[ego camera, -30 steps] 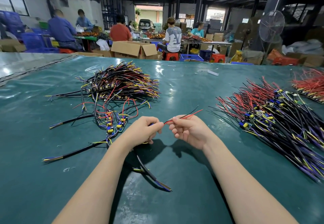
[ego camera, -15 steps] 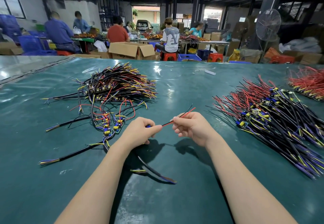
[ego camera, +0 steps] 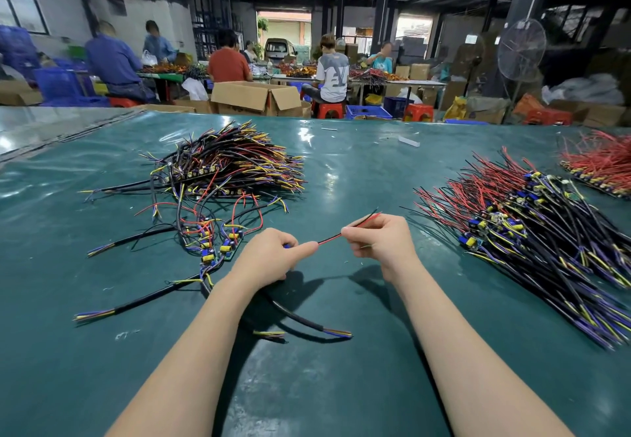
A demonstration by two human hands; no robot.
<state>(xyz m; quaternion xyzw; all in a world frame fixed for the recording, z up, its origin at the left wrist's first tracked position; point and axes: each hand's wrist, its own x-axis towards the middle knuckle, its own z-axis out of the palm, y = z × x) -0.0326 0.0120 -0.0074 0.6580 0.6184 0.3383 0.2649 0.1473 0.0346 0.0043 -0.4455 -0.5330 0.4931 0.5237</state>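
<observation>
Above the green table (ego camera: 341,385), my left hand (ego camera: 269,255) and my right hand (ego camera: 382,240) hold one wire assembly between them. A red and black wire pair (ego camera: 329,239) runs taut from my left fingertips to my right thumb and forefinger, and its free ends stick out past my right hand. My left hand's fingers are curled round the assembly's other end, which hides whatever small part is there. A black cable (ego camera: 300,320) with coloured ends hangs from under my left hand onto the table.
A tangled heap of wired boards (ego camera: 225,166) lies at the left. A large aligned pile (ego camera: 532,228) spreads at the right, with a red-wire pile (ego camera: 601,163) beyond it. Loose cables (ego camera: 136,303) lie at the near left. People work at far tables past cardboard boxes (ego camera: 252,96).
The red and black wire pair has been pulled straighter between my hands, which have moved slightly apart. The view has shifted a little.
</observation>
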